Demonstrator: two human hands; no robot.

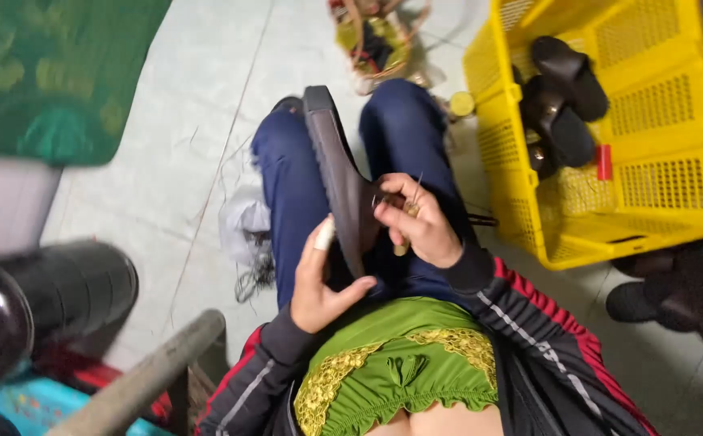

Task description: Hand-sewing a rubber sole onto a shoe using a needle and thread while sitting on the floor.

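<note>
Closest in, the left hand [319,282] grips the near end of a dark brown sandal sole [339,178] that lies along the person's lap, thumb hooked under its edge and a taped finger pressed to its side. The right hand [416,222] is closed in a pinch on a thin needle [416,184] at the sole's right edge. Stitching here looks best done with the sole braced firm against the thigh and the needle kept clear of the holding thumb. Beyond the right hand, a yellow plastic crate [658,121] on the floor holds more dark sandals [565,97].
</note>
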